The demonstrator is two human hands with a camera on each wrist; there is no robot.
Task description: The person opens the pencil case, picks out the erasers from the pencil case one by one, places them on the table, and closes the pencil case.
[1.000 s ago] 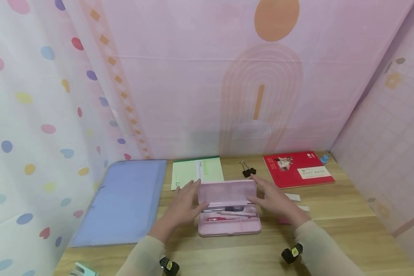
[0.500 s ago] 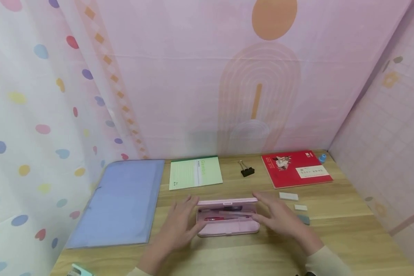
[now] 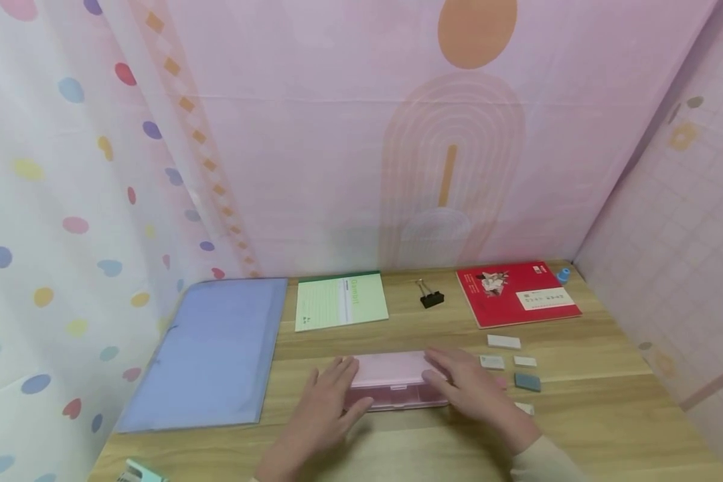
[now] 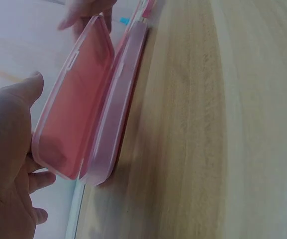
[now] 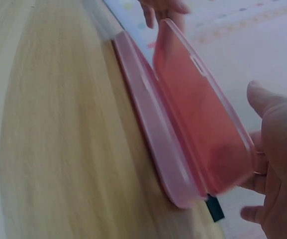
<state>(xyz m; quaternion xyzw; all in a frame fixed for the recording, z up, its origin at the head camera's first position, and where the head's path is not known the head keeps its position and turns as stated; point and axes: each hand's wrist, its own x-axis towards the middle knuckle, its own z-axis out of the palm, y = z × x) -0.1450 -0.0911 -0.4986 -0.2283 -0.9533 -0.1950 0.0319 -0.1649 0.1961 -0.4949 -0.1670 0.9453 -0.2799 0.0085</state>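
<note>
A pink pencil case lies on the table in front of me, its hinged lid tilted partway down over the base. My left hand is at the lid's left end, fingers on its outer side and thumb off the front. At the other end, my right hand touches the lid in the same manner. Both wrist views show the lid at an angle above the base, with fingers behind it and the thumbs apart from it. The lid hides the pens inside in the head view.
Right of the case lie several small blocks like erasers, one white and one blue-grey. Behind are a green notepad, a black binder clip and a red booklet. A blue folder lies left, a mint stapler-like object front left.
The lid has swung from upright down toward me over the base, covering the pens. Both hands have moved with it, lower and nearer; small blocks right of the case are now more visible.
</note>
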